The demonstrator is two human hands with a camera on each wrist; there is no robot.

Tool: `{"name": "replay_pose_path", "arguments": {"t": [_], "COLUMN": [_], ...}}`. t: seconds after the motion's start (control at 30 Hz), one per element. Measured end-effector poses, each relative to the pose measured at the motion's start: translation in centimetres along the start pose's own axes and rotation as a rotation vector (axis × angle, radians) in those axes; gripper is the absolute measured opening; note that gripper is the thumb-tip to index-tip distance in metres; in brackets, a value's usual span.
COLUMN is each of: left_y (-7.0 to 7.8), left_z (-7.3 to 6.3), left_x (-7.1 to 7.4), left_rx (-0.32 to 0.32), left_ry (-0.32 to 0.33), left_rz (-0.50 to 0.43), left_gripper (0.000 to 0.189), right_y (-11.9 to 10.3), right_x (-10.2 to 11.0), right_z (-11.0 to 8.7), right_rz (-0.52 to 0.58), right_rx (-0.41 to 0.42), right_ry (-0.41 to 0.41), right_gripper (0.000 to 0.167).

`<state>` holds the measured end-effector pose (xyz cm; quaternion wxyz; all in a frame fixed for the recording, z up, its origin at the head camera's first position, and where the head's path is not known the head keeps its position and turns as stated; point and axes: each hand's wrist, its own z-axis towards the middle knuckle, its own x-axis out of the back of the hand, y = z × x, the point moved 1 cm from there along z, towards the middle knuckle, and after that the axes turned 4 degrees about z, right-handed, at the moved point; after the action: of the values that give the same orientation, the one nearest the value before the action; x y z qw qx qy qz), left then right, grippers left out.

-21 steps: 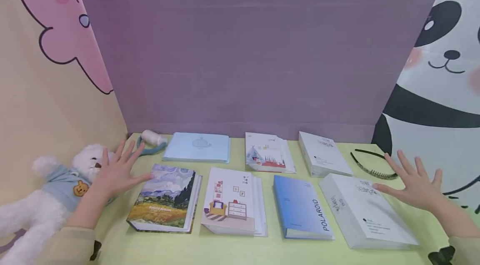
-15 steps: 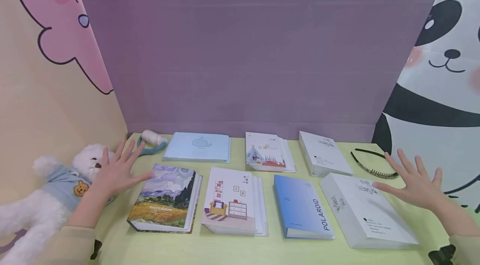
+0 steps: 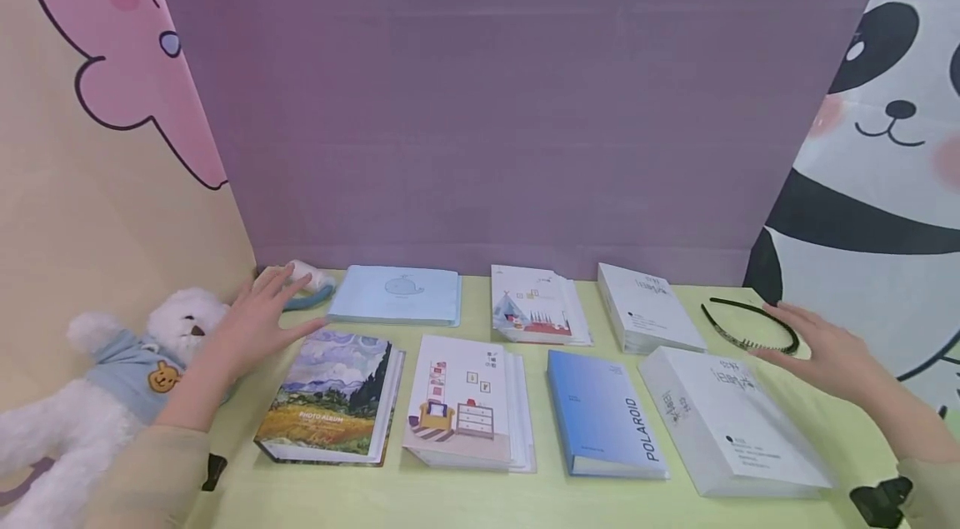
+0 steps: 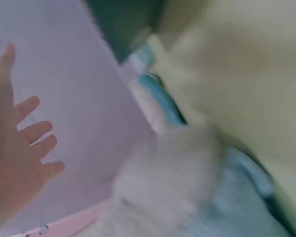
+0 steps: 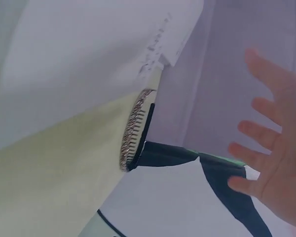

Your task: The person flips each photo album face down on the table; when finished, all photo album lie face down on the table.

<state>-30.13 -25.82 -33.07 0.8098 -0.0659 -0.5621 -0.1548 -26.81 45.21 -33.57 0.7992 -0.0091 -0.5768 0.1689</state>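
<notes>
My left hand (image 3: 258, 325) hovers between the white teddy bear (image 3: 123, 366) and a photo album (image 3: 330, 396) with a painted landscape cover. Its fingers are extended and hold nothing; behind them lies a teal curved band (image 3: 307, 301) with a white roll (image 3: 311, 272), partly hidden. My right hand (image 3: 832, 358), also holding nothing, is over the right side, between a thick white album (image 3: 750, 429) and a black headband (image 3: 723, 336). In the right wrist view the toothed headband (image 5: 133, 133) stands apart from the fingers (image 5: 259, 134). The left wrist view blurs the bear (image 4: 163, 173).
In the front row are also a white album with an armchair drawing (image 3: 461, 379) and a blue Polaroid album (image 3: 600, 404). Behind lie a pale blue whale album (image 3: 393, 296), a tent-picture album (image 3: 528, 304) and another white album (image 3: 648, 308). A purple backdrop (image 3: 480, 112) rises behind the table.
Both hands, earlier raised with fingers spread wide, have tipped forward and their fingers have drawn closer together. The left hand has shifted slightly right. The albums stay where they were.
</notes>
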Motion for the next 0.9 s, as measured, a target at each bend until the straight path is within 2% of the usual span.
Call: {"name": "replay_pose_path", "arguments": {"t": [0.13, 0.2, 0.33, 0.63, 0.9], "left_y": [1.7, 2.8, 4.8, 9.7, 14.5], "left_z": [2.1, 3.1, 4.9, 8.3, 11.0], "left_x": [0.5, 0.5, -0.1, -1.4, -2.8], "left_rx": [-0.026, -0.020, -0.011, -0.022, -0.099], "left_ry": [0.033, 0.033, 0.029, 0.038, 0.047], "left_rz": [-0.082, -0.139, -0.214, -0.334, -0.446], "left_gripper": [0.061, 0.056, 0.051, 0.049, 0.046], "right_y": [-1.2, -1.8, -2.8, -4.4, -5.4], "right_x": [0.6, 0.7, 0.5, -0.3, -1.1], "right_z": [1.1, 1.5, 2.3, 3.7, 4.8], "right_rz": [0.039, 0.050, 0.058, 0.105, 0.155], "right_rx": [0.019, 0.032, 0.052, 0.060, 0.020], "right_ry": [0.012, 0.033, 0.074, 0.051, 0.008], "right_gripper": [0.062, 0.055, 0.046, 0.042, 0.042]}}
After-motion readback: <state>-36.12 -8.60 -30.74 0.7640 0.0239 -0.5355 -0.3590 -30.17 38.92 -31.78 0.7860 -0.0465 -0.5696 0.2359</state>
